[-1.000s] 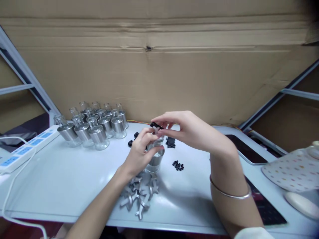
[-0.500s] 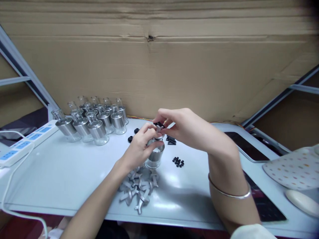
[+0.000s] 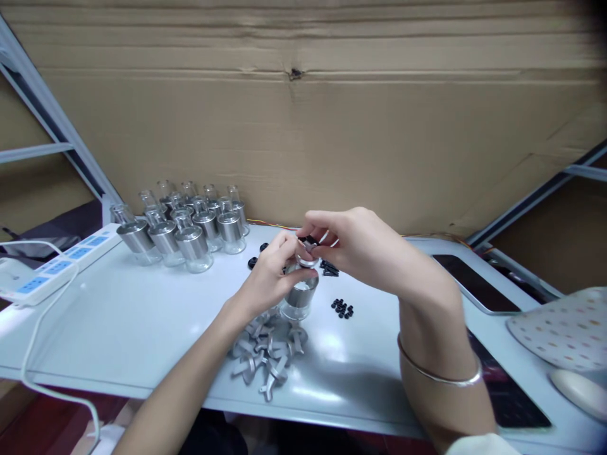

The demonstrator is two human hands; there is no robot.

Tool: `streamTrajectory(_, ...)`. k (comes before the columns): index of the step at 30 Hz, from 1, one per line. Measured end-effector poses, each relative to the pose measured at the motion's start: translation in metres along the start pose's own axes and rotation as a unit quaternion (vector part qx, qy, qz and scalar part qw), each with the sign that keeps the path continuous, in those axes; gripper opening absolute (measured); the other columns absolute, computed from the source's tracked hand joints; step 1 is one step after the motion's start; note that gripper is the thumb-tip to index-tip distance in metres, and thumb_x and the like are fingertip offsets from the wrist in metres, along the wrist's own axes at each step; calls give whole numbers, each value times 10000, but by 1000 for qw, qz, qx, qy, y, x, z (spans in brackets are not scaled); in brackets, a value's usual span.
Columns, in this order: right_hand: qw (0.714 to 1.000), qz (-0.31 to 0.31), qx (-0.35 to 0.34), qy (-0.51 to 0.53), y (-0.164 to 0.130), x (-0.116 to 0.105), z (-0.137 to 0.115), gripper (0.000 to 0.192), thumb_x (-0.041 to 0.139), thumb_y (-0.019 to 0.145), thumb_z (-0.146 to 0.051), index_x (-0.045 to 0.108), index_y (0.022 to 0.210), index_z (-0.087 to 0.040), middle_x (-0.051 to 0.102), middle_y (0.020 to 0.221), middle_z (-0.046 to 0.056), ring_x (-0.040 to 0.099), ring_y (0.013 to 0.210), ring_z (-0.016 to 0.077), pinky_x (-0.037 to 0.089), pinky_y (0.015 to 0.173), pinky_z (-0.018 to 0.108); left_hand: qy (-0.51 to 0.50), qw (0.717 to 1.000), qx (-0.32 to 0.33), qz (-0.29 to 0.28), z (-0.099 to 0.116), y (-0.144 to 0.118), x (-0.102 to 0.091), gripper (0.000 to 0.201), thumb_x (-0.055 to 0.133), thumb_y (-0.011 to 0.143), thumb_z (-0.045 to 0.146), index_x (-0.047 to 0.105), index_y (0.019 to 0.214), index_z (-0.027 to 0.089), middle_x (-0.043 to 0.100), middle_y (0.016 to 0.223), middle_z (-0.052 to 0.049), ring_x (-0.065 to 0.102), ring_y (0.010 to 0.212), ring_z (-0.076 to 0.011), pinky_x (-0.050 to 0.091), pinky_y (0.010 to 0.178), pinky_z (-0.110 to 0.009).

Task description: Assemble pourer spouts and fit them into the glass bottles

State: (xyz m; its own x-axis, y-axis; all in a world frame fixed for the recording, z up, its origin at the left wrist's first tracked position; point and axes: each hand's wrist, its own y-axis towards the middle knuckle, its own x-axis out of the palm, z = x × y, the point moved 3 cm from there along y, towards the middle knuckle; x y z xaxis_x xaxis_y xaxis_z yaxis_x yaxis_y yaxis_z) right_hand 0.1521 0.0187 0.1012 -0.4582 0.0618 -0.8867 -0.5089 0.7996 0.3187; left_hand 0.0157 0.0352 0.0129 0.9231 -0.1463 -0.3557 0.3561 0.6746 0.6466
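Observation:
A glass bottle with a metal band stands upright on the table under my hands. Over its neck, my left hand is closed, thumb and fingers gripping a silver pourer top with a round rim. I cannot tell whether the top touches the bottle. My right hand comes from the right and pinches a small black piece at the upper side of the top; fingers partly hide it. Just in front of the bottle lies a pile of silver spout-shaped parts.
Several metal-banded bottles stand at the back left beside a white power strip. Small black rings, black sticks and round black caps lie around my hands. At right are a tablet, a dark panel and a mouse.
The camera view has shifted slightly, so everything sits a little further right. Between my fingers the silver top has tilted, and its round rim shows more; the black piece is more covered.

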Motion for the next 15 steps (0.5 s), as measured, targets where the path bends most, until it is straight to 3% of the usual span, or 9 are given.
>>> streamTrajectory(6,999,-17,-6,32,-2,-2,1,93,569,847,-115,606,821,-197,686,722,-15,589,584,118,375,525,213,-67,995,-79,11,-6,-3,0,299,757,727,198,494,870,196,563,947,-14,640,838,-147,548,781,-299)
streamTrajectory(9,997,-36,-21,61,-3,-2,3,84,546,884,-161,618,888,-204,700,768,-4,626,628,131,420,541,214,-88,991,-94,-32,-7,-4,-1,369,748,743,212,495,1012,219,633,996,-35,673,887,-169,546,822,-312)
streamTrajectory(12,997,-37,-29,64,-3,-2,6,95,541,894,-198,631,921,-213,717,839,16,670,734,166,488,620,245,-62,993,-81,-55,-6,-5,-4,351,701,788,193,510,1080,229,682,994,-42,679,943,-191,536,863,-335)
streamTrajectory(15,997,17,-47,52,-4,-5,2,141,552,888,-227,643,996,-215,717,938,44,684,834,207,533,695,291,-2,999,-32,-30,1,-6,-9,210,670,816,192,559,992,221,696,929,-21,683,878,-180,547,817,-313)
